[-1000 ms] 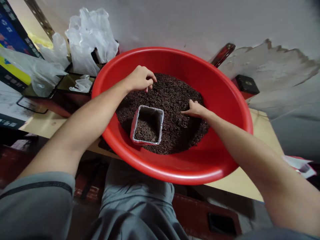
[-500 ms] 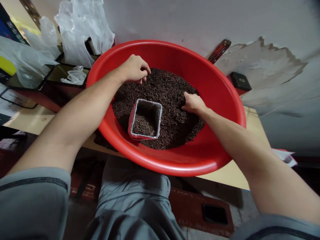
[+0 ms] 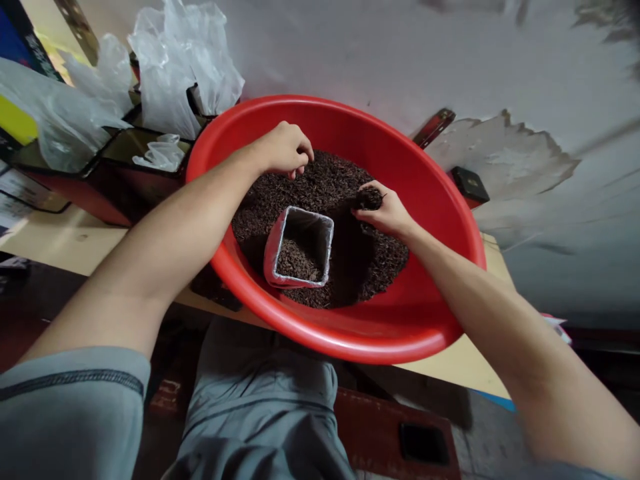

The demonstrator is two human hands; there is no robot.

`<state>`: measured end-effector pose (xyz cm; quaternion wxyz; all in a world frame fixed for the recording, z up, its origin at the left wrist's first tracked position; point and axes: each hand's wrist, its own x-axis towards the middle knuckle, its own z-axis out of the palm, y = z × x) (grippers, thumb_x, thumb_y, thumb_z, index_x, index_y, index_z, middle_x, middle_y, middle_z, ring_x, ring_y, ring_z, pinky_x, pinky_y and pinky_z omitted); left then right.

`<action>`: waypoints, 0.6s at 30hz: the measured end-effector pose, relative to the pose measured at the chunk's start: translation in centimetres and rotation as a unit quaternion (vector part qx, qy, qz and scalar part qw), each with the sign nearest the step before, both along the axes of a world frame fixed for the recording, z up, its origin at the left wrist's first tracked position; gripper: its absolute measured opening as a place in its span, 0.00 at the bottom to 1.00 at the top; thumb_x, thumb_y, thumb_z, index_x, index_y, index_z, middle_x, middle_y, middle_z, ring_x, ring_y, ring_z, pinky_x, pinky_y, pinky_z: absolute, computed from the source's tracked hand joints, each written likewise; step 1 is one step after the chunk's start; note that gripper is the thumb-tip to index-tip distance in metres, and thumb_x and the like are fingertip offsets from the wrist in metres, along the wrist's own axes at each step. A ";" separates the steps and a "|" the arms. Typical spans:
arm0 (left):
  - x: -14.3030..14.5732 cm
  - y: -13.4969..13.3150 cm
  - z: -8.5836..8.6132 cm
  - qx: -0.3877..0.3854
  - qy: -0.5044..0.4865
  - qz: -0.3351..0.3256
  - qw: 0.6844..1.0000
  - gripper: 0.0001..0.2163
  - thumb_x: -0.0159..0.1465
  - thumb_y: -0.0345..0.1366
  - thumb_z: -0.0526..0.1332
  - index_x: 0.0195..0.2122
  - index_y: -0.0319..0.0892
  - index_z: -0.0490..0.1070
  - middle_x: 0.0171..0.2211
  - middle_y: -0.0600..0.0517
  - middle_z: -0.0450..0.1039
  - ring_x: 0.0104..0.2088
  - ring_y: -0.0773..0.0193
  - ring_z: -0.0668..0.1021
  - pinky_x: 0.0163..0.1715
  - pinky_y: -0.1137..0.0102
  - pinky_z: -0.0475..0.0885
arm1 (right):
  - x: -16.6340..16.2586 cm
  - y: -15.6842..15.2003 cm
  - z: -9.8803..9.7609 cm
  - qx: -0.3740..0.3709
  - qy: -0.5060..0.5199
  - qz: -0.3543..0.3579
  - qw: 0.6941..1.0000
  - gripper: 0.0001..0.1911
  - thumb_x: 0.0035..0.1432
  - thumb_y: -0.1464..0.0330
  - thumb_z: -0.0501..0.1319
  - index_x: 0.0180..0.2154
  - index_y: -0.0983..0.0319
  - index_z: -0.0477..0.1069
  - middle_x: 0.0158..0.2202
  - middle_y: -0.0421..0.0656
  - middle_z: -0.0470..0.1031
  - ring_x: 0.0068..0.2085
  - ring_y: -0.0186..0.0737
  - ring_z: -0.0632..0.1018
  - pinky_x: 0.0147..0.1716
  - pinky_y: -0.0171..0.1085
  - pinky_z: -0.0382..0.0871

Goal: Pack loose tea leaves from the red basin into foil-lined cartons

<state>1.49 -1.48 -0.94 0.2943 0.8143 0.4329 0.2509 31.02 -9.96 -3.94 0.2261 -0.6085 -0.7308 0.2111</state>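
A big red basin (image 3: pixel 425 320) rests on the table edge in front of me, holding a heap of dark loose tea leaves (image 3: pixel 320 190). An open foil-lined pouch (image 3: pixel 302 247), partly filled with leaves, stands in the heap at the near side. My left hand (image 3: pixel 286 148) hovers over the far part of the heap with its fingers curled in a loose pinch. My right hand (image 3: pixel 383 210) is raised just right of the pouch, palm up, cupping a clump of tea leaves.
Crumpled clear plastic bags (image 3: pixel 175 67) and dark trays (image 3: pixel 125 150) sit at the back left. A small black box (image 3: pixel 467 187) lies right of the basin against the peeling wall. The yellowish table (image 3: pixel 70 237) extends left; my grey-clad lap is below.
My right hand has lifted out of the heap and turned palm up with a scoop of leaves, closer to the pouch. My left hand has stayed curled over the far side.
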 end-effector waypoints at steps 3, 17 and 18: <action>0.3 -0.2 0.0 0.000 0.018 0.007 1.000 0.18 0.58 0.28 0.61 0.46 0.40 0.86 0.28 0.49 0.82 0.30 0.62 0.84 0.39 0.69 0.78 | -1.8 -1.3 1.1 -0.039 0.124 0.009 0.991 0.34 0.46 0.50 0.66 0.53 0.55 0.63 0.41 0.44 0.80 0.35 0.48 0.80 0.32 0.47 0.77; 0.1 2.1 -1.8 -0.010 0.017 0.012 1.000 0.17 0.52 0.25 0.62 0.37 0.44 0.87 0.28 0.52 0.81 0.44 0.54 0.84 0.49 0.66 0.76 | -10.7 -4.6 2.1 0.020 0.376 0.240 0.895 0.35 0.46 0.46 0.76 0.47 0.51 0.62 0.49 0.43 0.80 0.52 0.50 0.82 0.46 0.53 0.83; 0.2 2.3 -1.9 -0.008 0.020 0.013 1.000 0.17 0.51 0.25 0.62 0.37 0.45 0.87 0.29 0.51 0.82 0.45 0.54 0.84 0.50 0.66 0.76 | -10.9 -4.4 2.1 0.022 0.373 0.245 0.895 0.35 0.46 0.46 0.76 0.47 0.51 0.62 0.49 0.43 0.80 0.54 0.51 0.81 0.48 0.54 0.83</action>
